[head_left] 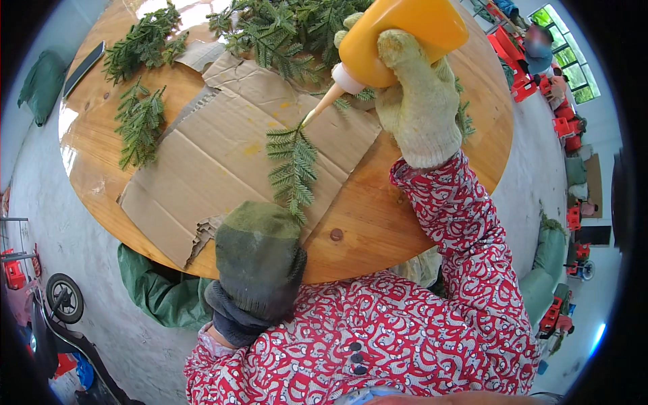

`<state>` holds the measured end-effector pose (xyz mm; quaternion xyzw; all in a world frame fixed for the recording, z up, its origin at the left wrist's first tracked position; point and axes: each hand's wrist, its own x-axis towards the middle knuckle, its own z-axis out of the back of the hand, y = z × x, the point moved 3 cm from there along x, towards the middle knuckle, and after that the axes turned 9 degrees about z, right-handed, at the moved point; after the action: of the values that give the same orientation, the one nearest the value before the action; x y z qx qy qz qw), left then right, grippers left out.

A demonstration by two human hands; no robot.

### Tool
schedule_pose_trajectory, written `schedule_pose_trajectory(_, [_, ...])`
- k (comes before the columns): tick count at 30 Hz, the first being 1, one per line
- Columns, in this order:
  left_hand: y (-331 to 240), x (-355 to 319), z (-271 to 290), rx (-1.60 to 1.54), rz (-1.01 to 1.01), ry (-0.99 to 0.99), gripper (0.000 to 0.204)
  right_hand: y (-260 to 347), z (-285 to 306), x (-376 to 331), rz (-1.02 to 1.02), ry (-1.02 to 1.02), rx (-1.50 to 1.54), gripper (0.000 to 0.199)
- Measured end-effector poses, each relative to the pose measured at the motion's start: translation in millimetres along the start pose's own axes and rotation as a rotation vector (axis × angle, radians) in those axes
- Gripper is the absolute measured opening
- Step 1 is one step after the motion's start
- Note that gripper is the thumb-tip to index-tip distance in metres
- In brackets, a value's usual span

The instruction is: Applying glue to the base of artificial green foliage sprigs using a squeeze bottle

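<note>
view: head camera, looking down on a round wooden table (pixel 385 226).
right hand: the right hand (pixel 422 101), in a cream glove, grasps an orange bottle (pixel 415 30), its fingers wrapped around the body.
bottle: held tilted above the table, with its pale nozzle (pixel 327 102) slanting down and to the left; the nozzle tip meets, or nearly meets, the upper end of the sprig's stem; actual contact cannot be told.
sprig: a green needled sprig (pixel 293 165) lies over the cardboard, stem end away from the wearer, its leafy tip beside the left glove.
left hand: the left hand (pixel 260 253), in a dark grey and olive glove, extends over the near table edge, back upward; its fingertips are hidden, so whether they pinch the sprig or lie loose cannot be told.
cardboard: a flat brown sheet of cardboard (pixel 202 169), torn at its near edge and marked with yellow stains (pixel 252 149).
other greenery: a large heap of sprigs (pixel 277 34) at the far side, a smaller heap (pixel 145 44) at the far left, and a separate cluster (pixel 140 125) just left of the cardboard.
sleeves: red and white patterned sleeves (pixel 459 216).
surroundings: a wheel (pixel 65 298) at lower left; red crates (pixel 513 64) and another person (pixel 538 54) at upper right, near a window (pixel 574 61).
</note>
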<state>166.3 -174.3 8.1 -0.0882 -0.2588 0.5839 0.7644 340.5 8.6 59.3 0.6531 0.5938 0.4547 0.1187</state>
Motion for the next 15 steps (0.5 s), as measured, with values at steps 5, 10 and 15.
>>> schedule_pose_trajectory(5, [0,0,1,-0.002,0.003,0.011,0.044,0,1,1,0.035,-0.046,-0.06,0.032])
schedule_pose_trajectory(10, [1,0,1,-0.011,-0.002,0.013,0.046,-4,11,4,0.102,0.035,-0.11,0.033])
schedule_pose_trajectory(15, [1,0,0,0.009,-0.01,-0.013,0.045,-4,12,-2,0.054,-0.019,-0.112,0.037])
